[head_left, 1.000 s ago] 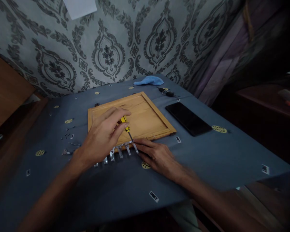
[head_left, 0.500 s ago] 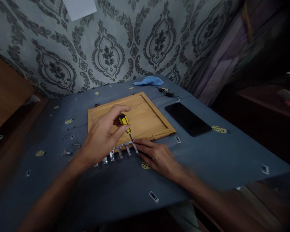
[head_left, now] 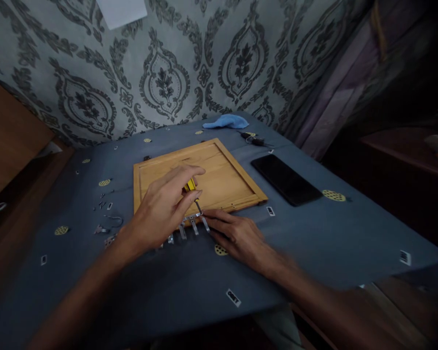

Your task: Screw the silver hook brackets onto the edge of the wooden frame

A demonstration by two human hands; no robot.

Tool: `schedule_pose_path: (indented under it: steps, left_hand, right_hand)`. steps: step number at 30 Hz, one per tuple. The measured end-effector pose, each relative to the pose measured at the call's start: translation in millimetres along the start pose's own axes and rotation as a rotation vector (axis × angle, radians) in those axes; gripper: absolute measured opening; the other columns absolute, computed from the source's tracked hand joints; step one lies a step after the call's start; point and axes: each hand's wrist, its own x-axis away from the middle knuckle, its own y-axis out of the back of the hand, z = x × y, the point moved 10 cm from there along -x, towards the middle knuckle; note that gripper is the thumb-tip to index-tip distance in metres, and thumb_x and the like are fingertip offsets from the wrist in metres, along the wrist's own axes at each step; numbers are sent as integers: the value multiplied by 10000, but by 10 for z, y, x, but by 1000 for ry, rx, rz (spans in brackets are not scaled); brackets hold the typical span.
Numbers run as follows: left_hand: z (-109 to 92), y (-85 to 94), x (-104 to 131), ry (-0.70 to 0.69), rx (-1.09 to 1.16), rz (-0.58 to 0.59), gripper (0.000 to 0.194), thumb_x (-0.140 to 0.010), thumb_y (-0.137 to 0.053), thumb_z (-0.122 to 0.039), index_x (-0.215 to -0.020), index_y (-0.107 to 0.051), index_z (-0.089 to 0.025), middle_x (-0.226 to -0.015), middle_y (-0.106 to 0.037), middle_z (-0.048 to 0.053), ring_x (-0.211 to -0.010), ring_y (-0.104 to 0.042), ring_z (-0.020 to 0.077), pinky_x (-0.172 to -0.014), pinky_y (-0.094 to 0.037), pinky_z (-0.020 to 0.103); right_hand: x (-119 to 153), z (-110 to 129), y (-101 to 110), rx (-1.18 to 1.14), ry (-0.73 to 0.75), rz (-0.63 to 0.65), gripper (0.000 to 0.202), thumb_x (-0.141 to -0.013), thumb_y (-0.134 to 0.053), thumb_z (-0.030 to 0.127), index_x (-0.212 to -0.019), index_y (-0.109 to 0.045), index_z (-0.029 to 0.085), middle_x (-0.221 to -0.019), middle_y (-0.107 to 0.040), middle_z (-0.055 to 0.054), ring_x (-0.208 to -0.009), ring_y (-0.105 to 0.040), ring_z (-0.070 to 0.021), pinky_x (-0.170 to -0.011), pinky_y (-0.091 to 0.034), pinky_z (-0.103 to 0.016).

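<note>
Yellow-black screwdriver (head_left: 191,188), light wood panel (head_left: 222,175), blue-grey cloth w/ yellow dots (head_left: 314,233), black phone (head_left: 285,179), grey damask wallpaper (head_left: 204,63)

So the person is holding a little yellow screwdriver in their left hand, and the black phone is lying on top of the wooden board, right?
Not quite. The left hand does hold the little yellow screwdriver, but the black phone is not on the wooden board. The head view shows it lying on the blue cloth beside the board, to its right and apart from it.
</note>
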Motion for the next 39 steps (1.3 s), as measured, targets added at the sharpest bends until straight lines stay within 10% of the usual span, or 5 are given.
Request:
schedule_pose_path:
  steps: [39]
  left_hand:
    - [-5, -78, 28, 0, 40, 135, 367, -990, -551, -101, -1349, -512, -166, -1092, -690, 39, -1015, -689, 186, -899, -559, 291]
  right_hand:
    - [6, -21, -31, 13, -67, 10, 369, -1021, -472, 123, -1265, -734, 211, -1374, -697, -93, -1067, -762, -247, -846, -658, -372]
